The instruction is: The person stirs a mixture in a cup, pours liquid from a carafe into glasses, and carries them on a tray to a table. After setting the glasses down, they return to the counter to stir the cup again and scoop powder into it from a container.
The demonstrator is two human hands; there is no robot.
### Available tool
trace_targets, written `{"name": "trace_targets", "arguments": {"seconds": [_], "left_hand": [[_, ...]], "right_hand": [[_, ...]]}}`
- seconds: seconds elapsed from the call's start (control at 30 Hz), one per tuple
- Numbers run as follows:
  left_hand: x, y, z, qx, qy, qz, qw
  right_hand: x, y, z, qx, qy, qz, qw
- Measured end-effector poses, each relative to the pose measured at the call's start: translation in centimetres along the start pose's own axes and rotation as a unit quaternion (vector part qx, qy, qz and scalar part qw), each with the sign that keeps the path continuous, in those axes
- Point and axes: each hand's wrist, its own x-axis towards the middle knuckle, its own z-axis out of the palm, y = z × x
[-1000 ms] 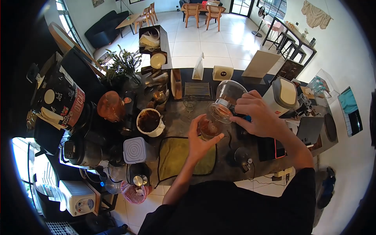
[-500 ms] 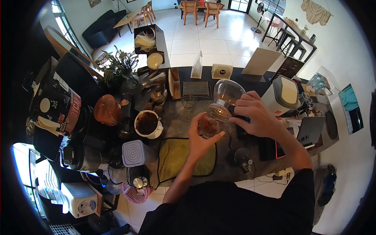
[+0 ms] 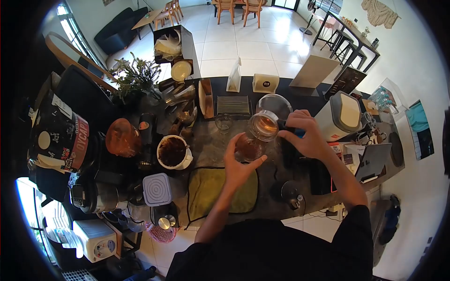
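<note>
My right hand [image 3: 305, 133] is closed round the dark handle of a clear glass coffee server [image 3: 274, 104]. The server is tipped, its neck low and amber liquid gathered there, right above a drinking glass [image 3: 249, 148]. My left hand [image 3: 241, 165] curves around the near left side of that glass, thumb and fingers on either side. Reddish-brown liquid shows in the glass. Whether a stream runs between the two vessels is hard to make out. A small clear glass [image 3: 224, 123] stands just beyond my left fingers.
A green cloth [image 3: 222, 193] lies near my left forearm. To the left are a white dripper with dark grounds [image 3: 174, 152], a lidded container [image 3: 158, 186] and an orange bowl [image 3: 123, 136]. A slotted drip tray [image 3: 233, 106] is at the back; a laptop [image 3: 376, 161] stands right.
My right hand has tipped the server further, and amber liquid now fills its neck. My left hand stays around the glass, shifted very slightly. The view has moved a little.
</note>
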Motion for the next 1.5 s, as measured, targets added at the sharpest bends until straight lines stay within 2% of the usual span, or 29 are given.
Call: {"name": "trace_targets", "arguments": {"seconds": [0.07, 0.13, 0.17, 0.23, 0.33, 0.57, 0.63, 0.67, 0.73, 0.83, 0.97, 1.03, 1.27, 1.5], "left_hand": [[0.4, -0.5, -0.1, 0.007, 0.007, -0.001, 1.0], [0.7, -1.1, -0.4, 0.052, 0.029, 0.018, 0.998], [0.8, -1.3, -0.5, 0.051, 0.029, 0.015, 0.998], [0.9, -1.3, -0.8, 0.123, 0.051, 0.018, 0.991], [0.8, -4.1, -1.3, 0.119, 0.072, -0.005, 0.99], [-0.5, -9.8, -2.0, 0.155, 0.097, -0.094, 0.979], [-0.6, -11.0, -2.0, 0.16, 0.093, -0.091, 0.978], [-0.6, -11.7, -2.0, 0.161, 0.095, -0.092, 0.978], [-0.5, -12.7, -1.8, 0.163, 0.085, -0.09, 0.979], [-0.1, -14.1, -1.7, 0.191, 0.08, -0.069, 0.976], [0.4, -14.6, -1.3, 0.182, 0.081, -0.083, 0.976], [0.8, -15.3, -1.1, 0.157, 0.082, -0.05, 0.983], [1.0, -15.1, -0.7, 0.179, 0.083, -0.063, 0.978], [1.2, -15.2, -0.5, 0.163, 0.081, -0.058, 0.982]], "right_hand": [[0.1, 1.1, 0.8, 0.036, 0.026, 0.039, 0.998], [0.2, 1.9, 1.5, 0.193, 0.037, 0.164, 0.967], [0.3, 2.6, 2.0, 0.194, 0.034, 0.167, 0.966], [0.3, 4.3, 3.0, 0.305, 0.032, 0.263, 0.915], [0.7, 6.8, 5.2, 0.363, 0.044, 0.256, 0.895], [3.7, 8.1, 10.7, 0.365, 0.056, 0.211, 0.905], [4.4, 8.1, 11.9, 0.179, 0.032, 0.082, 0.98], [4.7, 8.1, 12.5, 0.18, 0.03, 0.082, 0.98], [5.2, 8.1, 13.5, 0.039, -0.032, 0.023, 0.998], [5.9, 8.1, 15.0, 0.015, -0.04, -0.015, 0.999], [6.2, 8.2, 16.4, -0.043, -0.061, -0.056, 0.996], [6.3, 8.3, 16.8, -0.059, -0.071, -0.061, 0.994], [6.5, 8.5, 17.3, -0.119, -0.102, -0.09, 0.984], [6.6, 8.5, 17.4, -0.13, -0.093, -0.125, 0.979]]}}
